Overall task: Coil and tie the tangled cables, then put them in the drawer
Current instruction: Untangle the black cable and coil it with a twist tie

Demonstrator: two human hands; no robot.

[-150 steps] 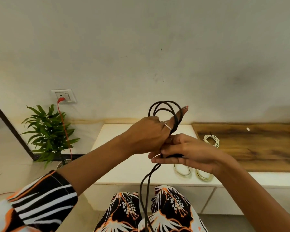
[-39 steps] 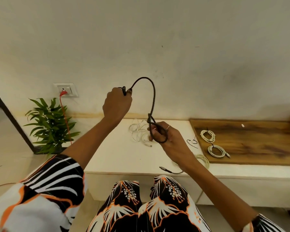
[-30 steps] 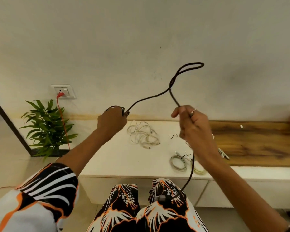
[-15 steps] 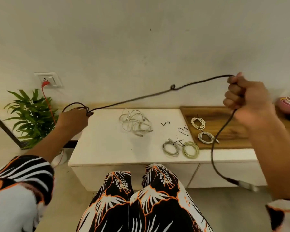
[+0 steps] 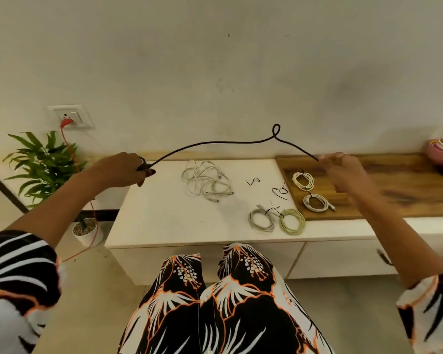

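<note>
Left hand (image 5: 124, 169) curled round one end of the black cable (image 5: 215, 143); right hand (image 5: 343, 172) pinching the other end between its fingertips. The cable spans the air between them, above the white cabinet top (image 5: 164, 213), with one small kink loop (image 5: 276, 130) nearer the right hand. To straighten it well, the loop should probably be rolled out by twisting at the right end, not pulled tight into a knot. The cable looks thin, matte and stiff enough to hold a curve. On the cabinet top lie a tangled white bundle (image 5: 205, 183) and four tied coils (image 5: 289, 221).
</note>
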